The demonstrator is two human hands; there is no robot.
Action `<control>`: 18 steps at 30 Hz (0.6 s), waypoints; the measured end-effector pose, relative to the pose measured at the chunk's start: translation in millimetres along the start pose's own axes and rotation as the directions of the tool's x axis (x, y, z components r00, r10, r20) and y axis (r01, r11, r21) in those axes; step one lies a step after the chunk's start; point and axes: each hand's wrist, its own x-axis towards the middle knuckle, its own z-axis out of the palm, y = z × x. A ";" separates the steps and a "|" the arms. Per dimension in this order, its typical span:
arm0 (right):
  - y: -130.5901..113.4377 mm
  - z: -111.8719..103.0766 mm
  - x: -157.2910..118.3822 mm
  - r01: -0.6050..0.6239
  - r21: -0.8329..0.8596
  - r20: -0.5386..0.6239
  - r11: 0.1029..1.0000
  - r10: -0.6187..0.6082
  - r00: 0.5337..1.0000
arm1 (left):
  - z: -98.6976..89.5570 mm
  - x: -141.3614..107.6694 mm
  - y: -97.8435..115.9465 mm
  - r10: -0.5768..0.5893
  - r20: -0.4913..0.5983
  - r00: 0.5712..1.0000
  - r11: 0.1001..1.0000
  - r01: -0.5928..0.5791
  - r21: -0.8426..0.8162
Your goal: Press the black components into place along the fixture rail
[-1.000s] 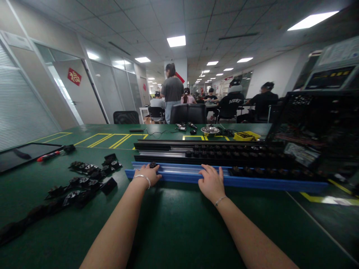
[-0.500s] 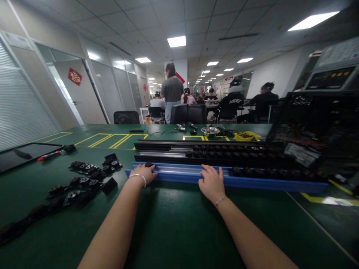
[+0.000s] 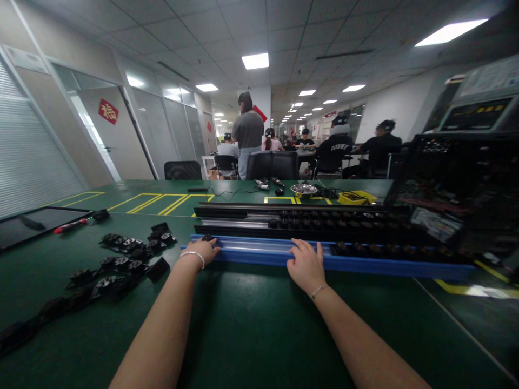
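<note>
A long blue rail (image 3: pixel 251 255) lies across the green table, with a row of dark parts (image 3: pixel 389 250) in its right half. At its left end, my left hand (image 3: pixel 203 250) has its fingers on a small black part (image 3: pixel 207 237) in the channel. My right hand (image 3: pixel 305 262) rests on the rail's middle with its fingers spread, left of the row, holding nothing. Behind the blue rail are black rails (image 3: pixel 235 222), also bearing dark parts on their right side.
Loose black parts (image 3: pixel 121 263) lie at the left, near a red-handled tool (image 3: pixel 71 226) and a dark panel (image 3: pixel 36 222). Farther back are a metal bowl (image 3: pixel 304 189) and a yellow tray (image 3: pixel 357 198). An open black case (image 3: pixel 450 173) stands at the right. Several people are beyond the table.
My left hand and the small black part have shifted slightly left along the blue rail. My right hand has stayed in place.
</note>
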 end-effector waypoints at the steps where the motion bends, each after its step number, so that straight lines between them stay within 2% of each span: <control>1: 0.1 0.1 0.0 0.001 -0.001 0.000 1.000 -0.001 1.000 | -1.2 0.3 -0.9 0.003 0.024 1.000 1.000 -0.003 -0.001; 5: 0.0 0.3 0.2 -0.005 -0.004 0.003 1.000 0.005 1.000 | -2.0 2.9 -5.4 -0.005 0.072 0.997 1.000 0.006 -0.013; 18: 0.0 -0.3 0.4 -0.008 0.002 -0.001 1.000 0.008 1.000 | 0.4 8.4 -17.1 -0.090 0.056 0.994 0.995 0.093 -0.048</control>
